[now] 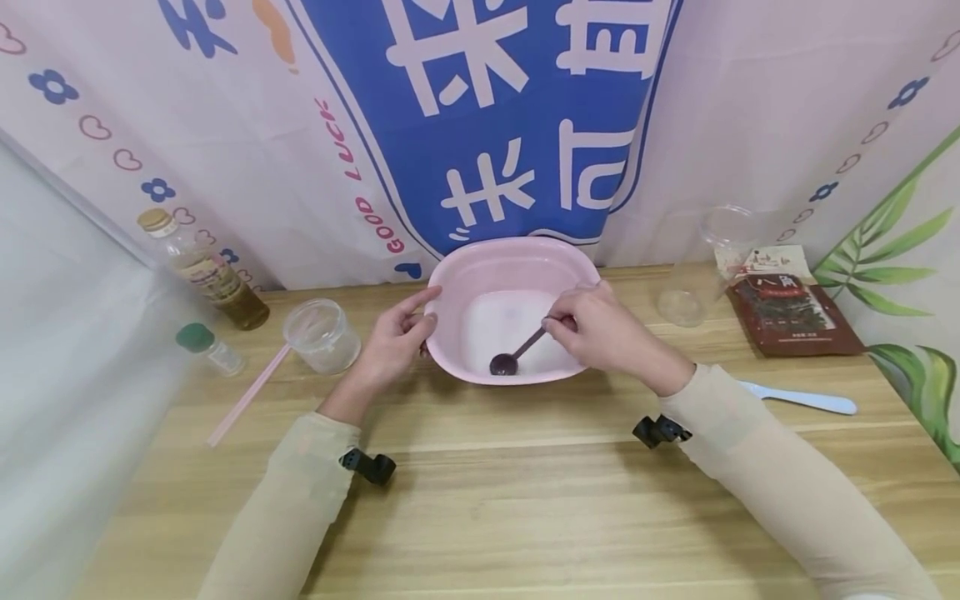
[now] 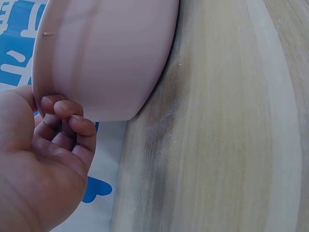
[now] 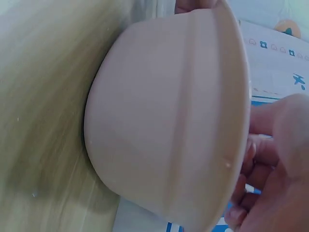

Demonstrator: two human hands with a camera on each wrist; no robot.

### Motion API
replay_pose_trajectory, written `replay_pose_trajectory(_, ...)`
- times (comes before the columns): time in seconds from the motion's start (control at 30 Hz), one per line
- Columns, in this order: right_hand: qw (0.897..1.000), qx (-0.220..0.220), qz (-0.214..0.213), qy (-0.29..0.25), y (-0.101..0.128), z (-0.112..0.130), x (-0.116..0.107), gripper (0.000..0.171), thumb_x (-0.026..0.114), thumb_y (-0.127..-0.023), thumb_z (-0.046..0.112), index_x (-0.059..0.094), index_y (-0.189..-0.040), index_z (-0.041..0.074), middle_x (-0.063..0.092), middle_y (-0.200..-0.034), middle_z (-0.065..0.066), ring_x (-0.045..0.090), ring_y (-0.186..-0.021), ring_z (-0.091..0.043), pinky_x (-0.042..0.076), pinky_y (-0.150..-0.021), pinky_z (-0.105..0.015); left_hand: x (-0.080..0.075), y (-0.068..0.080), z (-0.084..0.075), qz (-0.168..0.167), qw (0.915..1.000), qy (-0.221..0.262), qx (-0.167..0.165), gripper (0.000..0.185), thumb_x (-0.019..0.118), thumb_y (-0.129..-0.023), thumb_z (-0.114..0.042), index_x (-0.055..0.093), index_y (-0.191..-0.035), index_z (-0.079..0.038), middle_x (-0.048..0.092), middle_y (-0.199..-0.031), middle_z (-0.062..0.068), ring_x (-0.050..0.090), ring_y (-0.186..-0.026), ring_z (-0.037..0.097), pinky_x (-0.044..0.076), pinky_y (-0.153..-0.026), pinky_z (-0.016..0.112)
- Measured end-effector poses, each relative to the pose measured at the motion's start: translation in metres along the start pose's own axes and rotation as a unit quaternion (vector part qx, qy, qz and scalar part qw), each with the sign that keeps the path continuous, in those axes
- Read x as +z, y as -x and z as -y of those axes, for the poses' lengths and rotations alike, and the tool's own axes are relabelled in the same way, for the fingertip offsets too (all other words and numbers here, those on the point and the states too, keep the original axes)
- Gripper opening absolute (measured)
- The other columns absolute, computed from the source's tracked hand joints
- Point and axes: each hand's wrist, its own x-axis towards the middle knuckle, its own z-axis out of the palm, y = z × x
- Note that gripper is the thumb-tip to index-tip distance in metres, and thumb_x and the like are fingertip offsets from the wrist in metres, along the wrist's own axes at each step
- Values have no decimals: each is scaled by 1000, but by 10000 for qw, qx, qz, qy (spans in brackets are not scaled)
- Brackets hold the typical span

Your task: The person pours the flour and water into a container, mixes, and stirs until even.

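Note:
A pink plastic basin [image 1: 517, 260] stands at the back of the wooden table. My left hand [image 1: 384, 348] grips its left rim, the curled fingertips under the lip in the left wrist view. Over the basin, my right hand [image 1: 603, 332] pinches the handle of a dark brown measuring spoon [image 1: 504, 364]. The spoon slants down to the left, its round bowl low inside the basin near the front wall. The basin's floor looks whiter than its walls; whether something white covers it, I cannot tell. In the right wrist view the basin wall hides the spoon.
At left stand an oil bottle [image 1: 217, 279], a small green-capped jar [image 1: 221, 357] and a clear tub [image 1: 324, 343], with a pink stick [image 1: 247, 398] leaning on the tub. To the right are a clear cup [image 1: 681, 307], a brown packet [image 1: 795, 321] and a light blue handle [image 1: 813, 401].

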Motion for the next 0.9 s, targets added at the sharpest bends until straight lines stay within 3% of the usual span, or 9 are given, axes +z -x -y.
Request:
replay_pose_trajectory(0.23, 9933, 672, -351, 873, 0, -11, -12, 16, 71, -99, 12, 80, -92, 0, 71, -78, -10, 61, -88, -35, 38, -87, -47, 0, -1, 0, 10, 10000, -38, 78, 50, 55, -111, -16, 51, -161, -11, 64, -76, 2, 59, -66, 24, 49, -58, 27)
replay_pose_trajectory(0.37, 9878, 696, -655, 1230, 2, -19, -18, 16, 71, -100, 10, 80, -97, -2, 73, -86, -16, 61, -86, -38, 38, -84, -49, 0, 0, -1, 7, 10000, -57, 81, 50, 54, -111, -15, 51, -161, -10, 65, -76, 1, 59, -66, 24, 47, -57, 26)
replay_pose_trajectory(0.53, 9935, 415, -682, 817, 1, -19, -18, 15, 71, -101, 11, 80, -98, 0, 71, -83, -12, 57, -85, -33, 34, -84, -45, 0, 0, -1, 12, 10000, -50, 47, 50, 54, -111, -15, 50, -161, -10, 65, -75, 1, 59, -66, 24, 47, -57, 25)
replay_pose_trajectory(0.7, 9994, -338, 42, 34, -5, -4, -10, 13, 73, -102, 14, 82, -97, 6, 75, -86, -5, 60, -90, -27, 35, -93, -46, 0, -1, -2, 17, 9999, 0, 102, 51, 55, -111, -13, 50, -161, -8, 64, -74, -1, 59, -65, 23, 50, -59, 28)
replay_pose_trajectory(0.8, 9962, -799, 337, 20, -11, 7, -1, 14, 74, -102, 15, 84, -96, 8, 74, -86, -3, 61, -90, -26, 39, -95, -48, 0, -1, -2, 30, 9999, -10, 126, 51, 55, -111, -13, 49, -161, -8, 64, -74, -1, 59, -65, 23, 50, -59, 28)
replay_pose_trajectory(0.9, 9949, -890, 323, 352, -19, 18, 7, 15, 74, -102, 18, 85, -97, 9, 74, -85, -4, 60, -89, -27, 43, -92, -47, 0, 0, -1, 34, 9999, -11, 131, 51, 55, -111, -14, 49, -161, -8, 64, -74, -1, 59, -65, 23, 49, -59, 27)
